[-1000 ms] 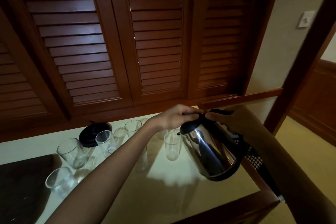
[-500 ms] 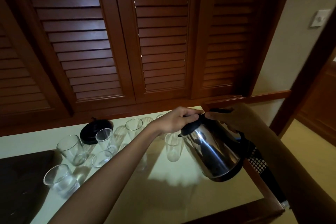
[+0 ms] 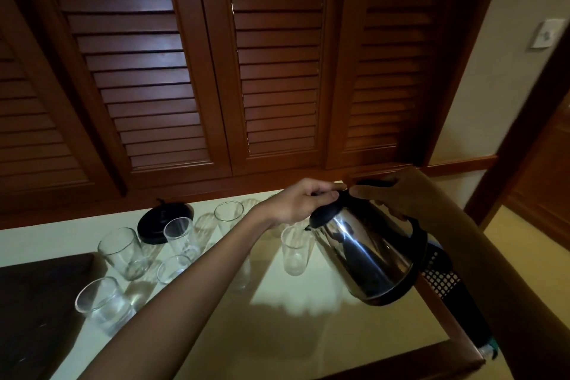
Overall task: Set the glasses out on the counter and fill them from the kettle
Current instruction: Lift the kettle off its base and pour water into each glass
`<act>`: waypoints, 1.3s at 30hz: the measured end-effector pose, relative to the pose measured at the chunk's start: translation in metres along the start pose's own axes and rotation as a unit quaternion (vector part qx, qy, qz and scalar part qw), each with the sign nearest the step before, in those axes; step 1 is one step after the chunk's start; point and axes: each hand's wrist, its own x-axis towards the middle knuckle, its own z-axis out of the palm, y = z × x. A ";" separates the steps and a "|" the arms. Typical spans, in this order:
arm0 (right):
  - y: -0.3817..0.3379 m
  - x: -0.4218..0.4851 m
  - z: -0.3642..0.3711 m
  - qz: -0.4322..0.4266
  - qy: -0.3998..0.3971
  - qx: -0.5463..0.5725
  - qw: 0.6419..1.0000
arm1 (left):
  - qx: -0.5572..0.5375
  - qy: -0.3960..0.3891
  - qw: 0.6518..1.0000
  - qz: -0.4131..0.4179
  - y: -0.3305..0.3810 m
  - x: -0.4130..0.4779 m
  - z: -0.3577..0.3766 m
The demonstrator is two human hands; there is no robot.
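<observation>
1. Firmly, the right hand is closed around the black handle of the kettle and holds it in the air above the counter, tilted with the spout toward the left.
2. The left hand lies on the black lid, fingers curled down over its edge and pressing on it.
3. The kettle has a shiny steel body, which reflects the room, and a black ring at the bottom.
4. Just under the spout stands a tall clear glass, upright; I cannot tell if water is inside.
5. More clear glasses stand to the left, near the round black kettle base and a dark tray.
6. Behind the counter are brown wooden shutters.
</observation>
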 end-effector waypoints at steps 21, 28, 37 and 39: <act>-0.002 0.001 -0.005 0.015 0.001 0.015 1.000 | 0.011 -0.023 1.000 0.014 0.014 -0.003 -0.007; -0.005 -0.003 -0.003 0.014 0.001 0.011 1.000 | 0.013 -0.016 1.000 0.003 0.011 -0.002 -0.006; -0.005 -0.004 -0.002 0.016 -0.011 0.005 1.000 | 0.010 -0.008 1.000 0.001 0.002 -0.001 -0.007; -0.007 -0.006 -0.002 0.015 -0.011 -0.003 1.000 | 0.006 -0.009 1.000 0.002 0.003 -0.002 -0.006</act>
